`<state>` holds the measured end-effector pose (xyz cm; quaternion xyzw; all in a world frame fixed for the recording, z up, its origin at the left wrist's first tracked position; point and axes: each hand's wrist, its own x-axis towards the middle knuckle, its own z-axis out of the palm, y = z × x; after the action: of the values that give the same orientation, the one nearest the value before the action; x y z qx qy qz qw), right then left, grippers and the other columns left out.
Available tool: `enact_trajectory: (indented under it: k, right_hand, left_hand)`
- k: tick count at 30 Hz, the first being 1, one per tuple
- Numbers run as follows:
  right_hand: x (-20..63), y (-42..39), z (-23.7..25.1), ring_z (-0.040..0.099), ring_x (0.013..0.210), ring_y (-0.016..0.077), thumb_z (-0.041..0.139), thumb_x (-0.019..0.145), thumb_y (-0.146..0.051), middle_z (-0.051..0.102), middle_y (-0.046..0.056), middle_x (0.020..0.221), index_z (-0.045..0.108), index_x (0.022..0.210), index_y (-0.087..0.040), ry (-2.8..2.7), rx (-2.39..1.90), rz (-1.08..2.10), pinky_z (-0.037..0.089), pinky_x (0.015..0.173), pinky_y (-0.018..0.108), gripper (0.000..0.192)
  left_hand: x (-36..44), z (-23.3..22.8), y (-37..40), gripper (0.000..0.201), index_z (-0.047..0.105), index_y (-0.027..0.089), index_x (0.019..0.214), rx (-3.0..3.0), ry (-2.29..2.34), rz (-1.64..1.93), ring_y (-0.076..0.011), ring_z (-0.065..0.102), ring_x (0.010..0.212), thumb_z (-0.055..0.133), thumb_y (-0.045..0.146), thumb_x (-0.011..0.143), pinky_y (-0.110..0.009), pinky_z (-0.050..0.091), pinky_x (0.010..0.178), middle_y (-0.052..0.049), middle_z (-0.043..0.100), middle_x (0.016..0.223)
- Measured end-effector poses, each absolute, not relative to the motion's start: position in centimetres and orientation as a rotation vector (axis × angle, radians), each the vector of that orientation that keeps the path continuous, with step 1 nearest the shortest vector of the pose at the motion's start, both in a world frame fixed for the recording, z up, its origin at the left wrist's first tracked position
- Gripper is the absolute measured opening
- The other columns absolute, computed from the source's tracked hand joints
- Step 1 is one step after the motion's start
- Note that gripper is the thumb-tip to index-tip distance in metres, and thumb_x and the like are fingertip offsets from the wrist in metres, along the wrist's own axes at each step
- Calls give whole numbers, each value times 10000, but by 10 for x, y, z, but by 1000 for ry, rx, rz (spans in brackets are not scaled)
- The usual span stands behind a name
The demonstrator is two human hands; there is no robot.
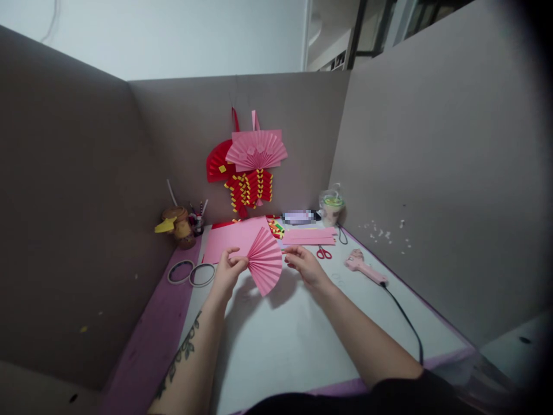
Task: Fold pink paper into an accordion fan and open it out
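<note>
A pleated pink paper fan (268,262) is spread open above the white tabletop. My left hand (231,265) pinches it at the gathered point, thumb and fingertips closed on the folds. Just off the fan's curved right edge is my right hand (305,265), its fingers curled and drawn together. Whatever may lie between those fingertips is too small to make out. Behind the fan, a large sheet of pink paper (231,239) lies flat. Several pink paper strips (309,236) rest beyond my right hand, with red-handled scissors (324,252) near them.
A pink glue gun (366,268) with a black cord lies right. Two tape rolls (202,275) sit left, near a brown pot (184,227). A lidded cup (332,208) stands at the back right. Pink (257,150) and red (218,161) fan decorations hang on the grey partition.
</note>
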<state>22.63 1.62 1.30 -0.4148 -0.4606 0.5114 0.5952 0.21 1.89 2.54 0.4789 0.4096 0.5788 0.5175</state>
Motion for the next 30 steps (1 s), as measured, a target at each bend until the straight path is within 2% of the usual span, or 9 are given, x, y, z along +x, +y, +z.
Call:
enact_trajectory:
  k: [4, 9, 13, 18, 22, 27, 30]
  right_hand:
    - [222, 15, 11, 527, 657, 145, 674, 663, -388, 618, 1, 697, 623, 731, -181, -1264, -973, 1179, 392, 656, 282, 224]
    - [219, 12, 9, 484, 610, 131, 658, 681, -356, 574, -17, 619, 532, 568, -183, -1293, -955, 1061, 375, 648, 274, 242]
    - [219, 12, 8, 496, 654, 143, 668, 674, -349, 576, -11, 647, 527, 543, -185, -1295, -1017, 916, 378, 688, 280, 253]
    - [223, 15, 8, 480, 623, 141, 651, 693, -399, 546, -15, 618, 548, 618, -192, -1228, -1027, 956, 387, 649, 281, 243]
    - [223, 15, 10, 502, 670, 150, 643, 712, -411, 548, -11, 694, 508, 718, -218, -1180, -966, 1024, 396, 629, 276, 236]
    - [210, 9, 8, 503, 696, 139, 689, 644, -312, 502, -37, 749, 423, 854, -252, -1201, -865, 1017, 410, 649, 266, 345]
    - [205, 8, 6, 474, 649, 116, 653, 657, -257, 459, -53, 734, 403, 864, -249, -1210, -889, 963, 391, 624, 250, 324]
  left_hand:
    - [10, 23, 18, 519, 437, 175, 1028, 1155, 980, 1375, -116, 595, 639, 729, 265, 609, -279, 445, 715, 29, 655, 660]
    - [18, 25, 13, 493, 423, 189, 988, 1158, 976, 1381, -108, 584, 605, 724, 259, 603, -260, 434, 684, 40, 652, 640]
    - [22, 26, 12, 487, 408, 200, 955, 1139, 978, 1415, -111, 589, 593, 725, 251, 589, -262, 435, 676, 36, 661, 639]
    - [16, 26, 15, 484, 424, 192, 958, 1117, 1029, 1468, -116, 600, 615, 722, 266, 584, -270, 447, 685, 32, 655, 647]
    - [9, 25, 19, 497, 431, 183, 966, 1059, 1062, 1497, -126, 610, 618, 727, 291, 582, -306, 469, 707, 44, 629, 626]
    - [14, 21, 17, 493, 428, 189, 977, 1062, 1047, 1476, -133, 623, 631, 725, 299, 599, -328, 479, 726, 31, 647, 660]
    - [18, 19, 15, 478, 425, 188, 976, 1064, 1035, 1471, -127, 617, 626, 716, 284, 610, -331, 476, 732, 22, 659, 670]
